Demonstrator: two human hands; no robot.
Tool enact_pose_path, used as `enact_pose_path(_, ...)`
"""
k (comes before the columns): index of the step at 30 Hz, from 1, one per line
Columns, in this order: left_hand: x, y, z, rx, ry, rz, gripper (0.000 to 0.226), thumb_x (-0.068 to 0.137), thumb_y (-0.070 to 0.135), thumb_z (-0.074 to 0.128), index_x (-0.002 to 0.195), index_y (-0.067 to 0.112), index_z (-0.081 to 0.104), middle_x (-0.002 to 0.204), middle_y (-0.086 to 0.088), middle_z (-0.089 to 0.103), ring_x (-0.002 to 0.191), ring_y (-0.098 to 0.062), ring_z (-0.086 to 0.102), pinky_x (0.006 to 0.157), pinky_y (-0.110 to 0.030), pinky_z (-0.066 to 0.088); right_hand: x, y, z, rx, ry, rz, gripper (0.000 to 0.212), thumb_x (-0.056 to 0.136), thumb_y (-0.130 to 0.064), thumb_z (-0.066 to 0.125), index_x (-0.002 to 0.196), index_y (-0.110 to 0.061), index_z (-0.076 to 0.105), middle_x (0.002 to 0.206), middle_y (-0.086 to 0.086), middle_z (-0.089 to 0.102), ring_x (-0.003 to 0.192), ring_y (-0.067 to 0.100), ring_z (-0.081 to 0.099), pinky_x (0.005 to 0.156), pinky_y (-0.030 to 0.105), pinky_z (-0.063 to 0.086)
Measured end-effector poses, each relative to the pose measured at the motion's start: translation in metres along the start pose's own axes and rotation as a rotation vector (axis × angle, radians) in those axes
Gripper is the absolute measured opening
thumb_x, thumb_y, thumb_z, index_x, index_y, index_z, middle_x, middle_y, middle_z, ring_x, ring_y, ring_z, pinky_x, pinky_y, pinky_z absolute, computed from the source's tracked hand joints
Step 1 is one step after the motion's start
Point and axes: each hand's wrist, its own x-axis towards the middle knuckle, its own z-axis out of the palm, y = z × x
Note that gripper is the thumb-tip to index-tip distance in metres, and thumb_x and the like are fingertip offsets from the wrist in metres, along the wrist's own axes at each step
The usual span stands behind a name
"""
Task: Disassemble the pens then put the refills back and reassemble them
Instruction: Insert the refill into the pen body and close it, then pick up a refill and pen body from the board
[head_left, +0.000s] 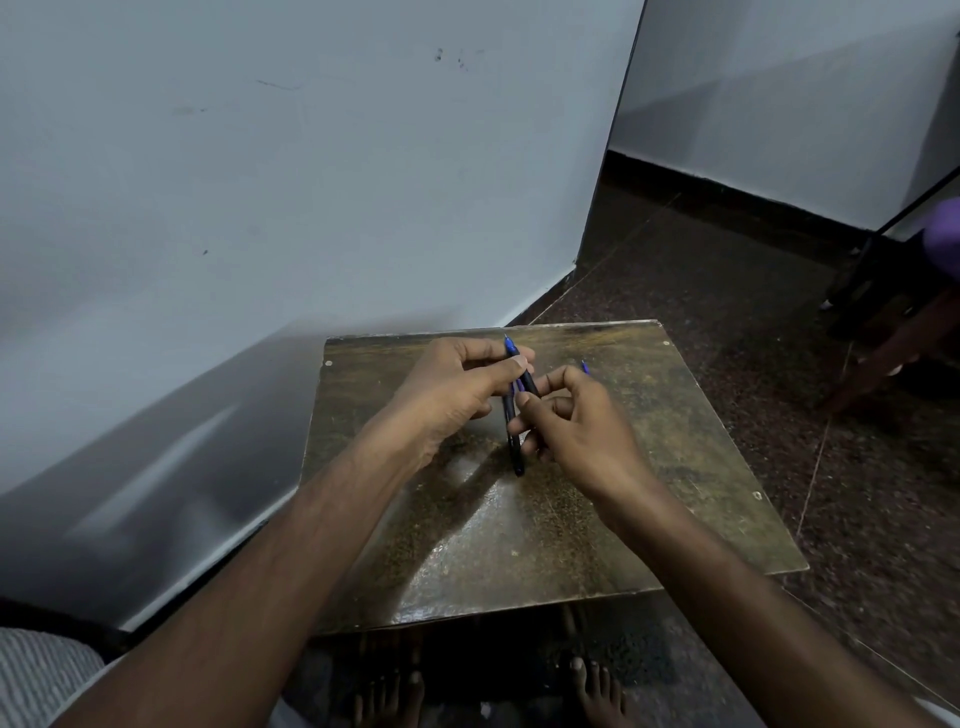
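My left hand (457, 387) curls shut around a dark pen barrel (529, 383), its blue tip pointing to the far side above the small wooden table (519, 519). My right hand (571, 421) pinches a second dark barrel (513, 441) hanging toward me. I judge I'm mid-disassembly; next, twist and pull apart. Another blue tip (584, 367) peeks out past my right fingers.

From my feed, my left hand (457, 387) and right hand (569, 415) cover the middle of the pens (514, 415), so I cannot count them or see any joints. A blue tip (584, 367) behind my right fingers is too small to identify. The purple object (944, 234) is cropped at the right edge.
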Motion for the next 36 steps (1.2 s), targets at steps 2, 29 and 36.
enact_pose_path(2,0.0,-0.001,0.003,-0.025,0.019,0.006,0.016,0.101,0.04,0.075,0.103,0.03,0.087,0.095,0.019,0.085,0.075,0.015,0.071,0.076,-0.026,0.049,0.0,-0.001,0.001,-0.031,0.009,-0.007,0.011,0.105,-0.025,0.072,0.108,-0.017,0.066,0.085,0.004,0.085,0.067,0.014,0.078,0.061,0.028,0.058)
enact_pose_path(29,0.017,-0.015,-0.023,0.829,0.261,0.174,0.03,0.098,0.031,0.08,0.119,0.011,0.078,0.1,-0.002,0.081,0.09,-0.014,0.075,0.087,-0.035,0.064,0.003,-0.005,-0.007,0.032,-0.036,0.002,0.024,0.115,-0.016,0.051,0.103,-0.009,0.071,0.071,0.002,0.076,0.052,0.009,0.063,0.05,0.022,0.052)
enact_pose_path(36,0.021,-0.015,-0.009,1.01,0.234,0.08,0.024,0.091,0.036,0.084,0.092,0.013,0.078,0.085,-0.004,0.077,0.083,-0.022,0.073,0.078,-0.044,0.064,0.005,0.002,-0.004,-0.077,0.003,0.003,0.024,0.107,-0.029,0.068,0.095,-0.016,0.083,0.075,-0.004,0.078,0.061,0.008,0.069,0.059,0.023,0.052)
